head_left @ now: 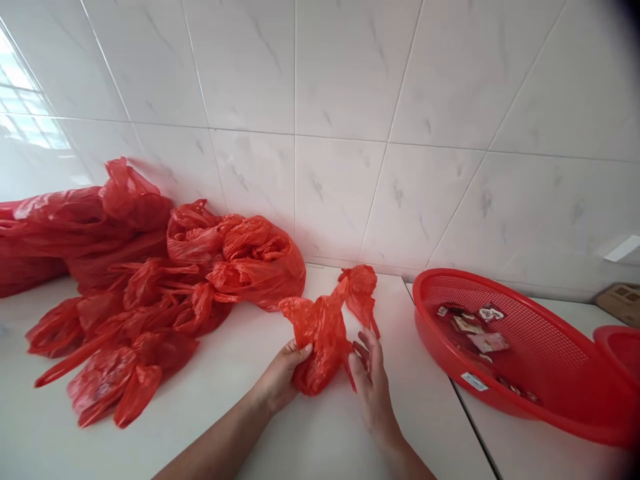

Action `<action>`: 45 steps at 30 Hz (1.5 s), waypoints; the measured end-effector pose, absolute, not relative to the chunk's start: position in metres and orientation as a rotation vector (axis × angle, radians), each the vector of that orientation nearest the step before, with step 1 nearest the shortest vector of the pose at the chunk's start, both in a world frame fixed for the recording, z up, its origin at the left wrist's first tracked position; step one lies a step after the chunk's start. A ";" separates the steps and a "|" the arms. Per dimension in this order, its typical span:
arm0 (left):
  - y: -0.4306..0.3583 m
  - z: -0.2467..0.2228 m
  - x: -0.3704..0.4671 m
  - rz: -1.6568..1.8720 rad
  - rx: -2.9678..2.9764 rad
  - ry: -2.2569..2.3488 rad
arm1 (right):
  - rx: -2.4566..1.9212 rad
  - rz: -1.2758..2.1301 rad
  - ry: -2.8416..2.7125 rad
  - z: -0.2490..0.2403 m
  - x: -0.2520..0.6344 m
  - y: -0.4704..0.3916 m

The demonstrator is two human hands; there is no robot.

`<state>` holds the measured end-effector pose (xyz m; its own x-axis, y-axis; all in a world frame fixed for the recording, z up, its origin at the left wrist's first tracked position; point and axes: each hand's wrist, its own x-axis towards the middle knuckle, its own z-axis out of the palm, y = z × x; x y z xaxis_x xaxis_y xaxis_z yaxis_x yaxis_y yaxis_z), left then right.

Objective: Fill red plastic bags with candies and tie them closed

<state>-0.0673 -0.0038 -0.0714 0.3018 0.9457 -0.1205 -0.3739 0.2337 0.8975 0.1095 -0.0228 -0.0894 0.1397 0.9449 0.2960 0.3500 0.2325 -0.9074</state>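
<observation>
A crumpled red plastic bag (321, 340) is held up over the white table in front of me. My left hand (286, 373) grips its left side, thumb on top and fingers underneath. At the bag's right edge is my right hand (373, 377), its fingers slightly curled and apart, close beside a hanging strip of the plastic. Whether those fingertips touch the strip I cannot tell. Just behind lies a smaller crumpled red bag (361, 293), near the wall. What the held bag contains, if anything, is hidden.
Knotted red bags (150, 320) and a large bulging red bag (260, 260) pile up on the left. To the right, a red plastic basket (435, 320) holds several small packets (487, 342). A tiled wall (340, 193) closes off the back of the white table (240, 413).
</observation>
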 end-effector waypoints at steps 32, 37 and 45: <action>-0.019 -0.085 -0.074 1.243 1.557 1.495 | -1.072 1.374 -0.732 -0.070 0.161 -0.031; 0.000 -0.082 -0.105 1.253 1.413 1.479 | -0.895 1.350 -0.581 -0.071 0.170 -0.025; 0.001 -0.081 -0.116 1.051 1.340 1.252 | -0.881 1.274 -0.453 -0.076 0.190 -0.016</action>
